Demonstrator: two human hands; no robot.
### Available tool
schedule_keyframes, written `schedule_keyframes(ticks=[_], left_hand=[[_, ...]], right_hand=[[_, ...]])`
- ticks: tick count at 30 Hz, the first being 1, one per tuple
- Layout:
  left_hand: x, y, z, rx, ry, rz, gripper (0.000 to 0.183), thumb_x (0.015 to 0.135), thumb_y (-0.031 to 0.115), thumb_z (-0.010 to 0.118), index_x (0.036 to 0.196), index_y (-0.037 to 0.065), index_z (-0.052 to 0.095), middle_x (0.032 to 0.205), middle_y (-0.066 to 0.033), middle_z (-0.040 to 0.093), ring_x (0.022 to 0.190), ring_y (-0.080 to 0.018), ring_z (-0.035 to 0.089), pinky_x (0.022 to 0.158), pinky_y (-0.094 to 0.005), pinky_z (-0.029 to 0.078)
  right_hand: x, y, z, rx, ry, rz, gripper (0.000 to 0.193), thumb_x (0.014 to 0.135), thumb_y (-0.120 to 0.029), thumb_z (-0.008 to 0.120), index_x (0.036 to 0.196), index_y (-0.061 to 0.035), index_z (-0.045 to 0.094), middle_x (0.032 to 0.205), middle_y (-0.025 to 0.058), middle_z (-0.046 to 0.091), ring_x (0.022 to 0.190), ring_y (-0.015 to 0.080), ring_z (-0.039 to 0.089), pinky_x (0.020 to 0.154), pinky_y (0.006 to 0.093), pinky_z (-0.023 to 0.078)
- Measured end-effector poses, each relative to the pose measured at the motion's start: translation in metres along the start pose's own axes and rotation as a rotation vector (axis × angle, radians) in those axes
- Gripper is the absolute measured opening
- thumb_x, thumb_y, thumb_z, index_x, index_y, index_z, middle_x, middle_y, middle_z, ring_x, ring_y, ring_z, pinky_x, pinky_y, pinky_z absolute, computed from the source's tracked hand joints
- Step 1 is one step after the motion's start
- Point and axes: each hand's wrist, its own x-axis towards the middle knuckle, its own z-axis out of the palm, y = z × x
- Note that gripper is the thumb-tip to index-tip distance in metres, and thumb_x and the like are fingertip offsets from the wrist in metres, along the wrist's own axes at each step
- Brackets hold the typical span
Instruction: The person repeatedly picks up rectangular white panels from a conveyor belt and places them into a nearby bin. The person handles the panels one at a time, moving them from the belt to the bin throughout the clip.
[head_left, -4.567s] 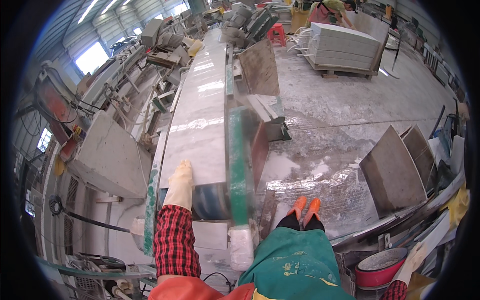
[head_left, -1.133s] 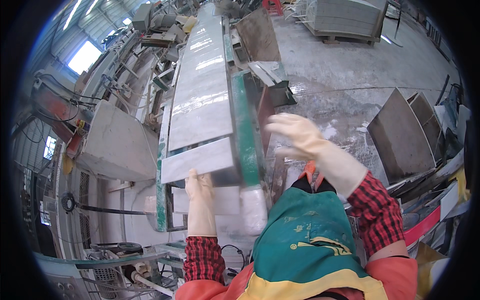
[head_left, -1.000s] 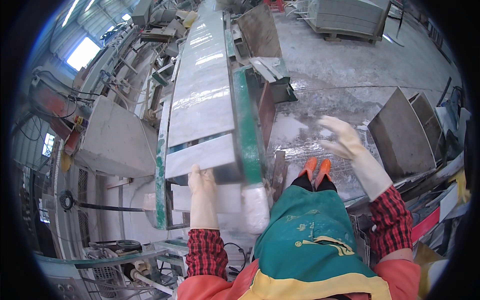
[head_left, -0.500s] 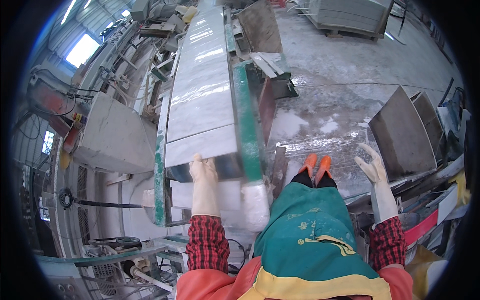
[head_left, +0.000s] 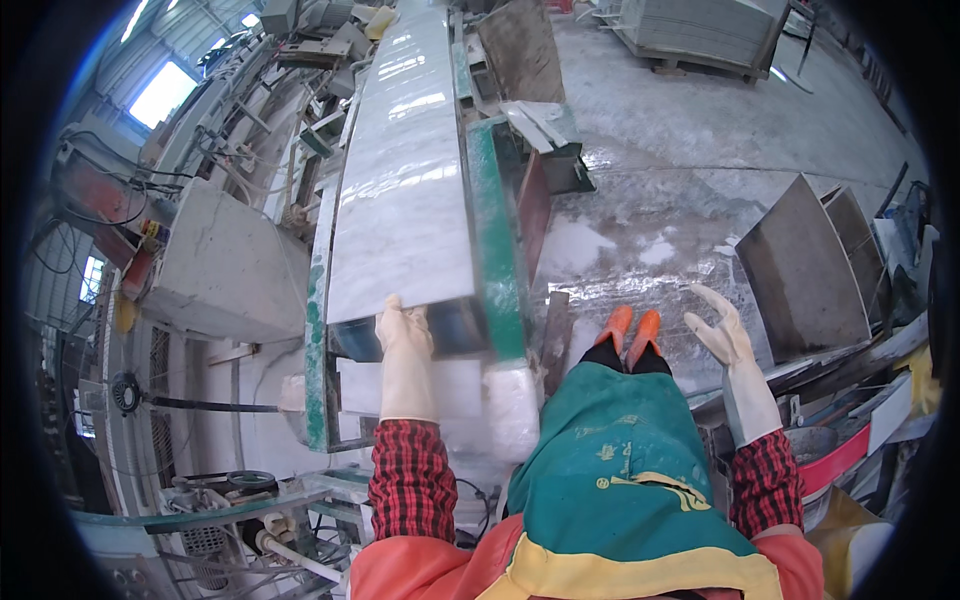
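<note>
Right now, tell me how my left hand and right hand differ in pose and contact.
Your left hand is at the near edge of the white slab, its fingertips seemingly touching it; your right hand is in the air, away from that slab. The left hand's fingers are close together, while the right hand's are spread. Both wear cream gloves below checked red-and-black sleeves.

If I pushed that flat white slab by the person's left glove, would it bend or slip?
The flat white slab would probably stay stiff: its near edge looks straight. Its top may be slippery, since the long white surface beyond it shines as if wet.
</note>
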Motion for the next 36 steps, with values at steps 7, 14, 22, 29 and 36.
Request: schedule_keyframes(ticks=[7, 14, 22, 29, 36], left_hand=[[0.007, -0.001, 0.007, -0.059, 0.060, 0.032, 0.038, 0.099, 0.009, 0.047, 0.134, 0.000, 0.037, 0.128, -0.0227, 0.051, 0.107, -0.0410, 0.062, 0.079, -0.0503, 0.060], [0.027, 0.011, -0.015, 0.095, -0.016, -0.112, 0.035, 0.100, 0.014, 0.050, 0.132, 0.005, 0.040, 0.119, -0.0191, 0.056, 0.091, -0.0360, 0.066, 0.059, -0.0385, 0.059], [-0.026, 0.009, 0.034, -0.054, 0.108, 0.131, 0.023, 0.102, 0.024, 0.052, 0.113, 0.004, 0.052, 0.098, -0.0116, 0.066, 0.062, -0.0164, 0.063, 0.037, -0.0251, 0.045], [-0.027, 0.033, 0.015, 0.367, 0.177, -0.063, 0.023, 0.095, 0.028, 0.064, 0.102, 0.006, 0.060, 0.084, -0.0045, 0.060, 0.072, -0.0153, 0.065, 0.056, -0.0219, 0.056], [-0.022, 0.033, 0.009, 0.622, 0.014, -0.008, 0.037, 0.095, 0.035, 0.062, 0.095, -0.002, 0.060, 0.086, -0.0101, 0.062, 0.074, -0.0176, 0.068, 0.058, -0.0245, 0.059]], right_hand=[[-0.015, -0.004, -0.020, -0.017, 0.059, 0.032, 0.055, 0.079, -0.020, 0.075, 0.130, -0.0045, 0.062, 0.134, 0.0159, 0.061, 0.130, 0.0284, 0.053, 0.112, 0.0358, 0.038], [-0.023, 0.010, -0.023, -0.013, 0.073, 0.093, 0.056, 0.079, -0.022, 0.076, 0.131, -0.0065, 0.062, 0.135, 0.0163, 0.060, 0.131, 0.0301, 0.052, 0.112, 0.0369, 0.038], [-0.022, 0.021, 0.000, 0.039, 0.031, 0.108, 0.057, 0.079, -0.023, 0.076, 0.132, -0.0074, 0.062, 0.136, 0.0160, 0.060, 0.131, 0.0294, 0.052, 0.112, 0.0371, 0.037], [-0.035, 0.031, -0.011, 0.057, 0.046, 0.151, 0.056, 0.081, -0.022, 0.074, 0.133, -0.0073, 0.061, 0.136, 0.0161, 0.060, 0.129, 0.0289, 0.054, 0.110, 0.0364, 0.039], [-0.045, 0.078, -0.022, 0.124, 0.083, 0.160, 0.056, 0.082, -0.021, 0.074, 0.134, -0.0051, 0.059, 0.135, 0.0164, 0.060, 0.127, 0.0295, 0.056, 0.108, 0.0368, 0.041]])
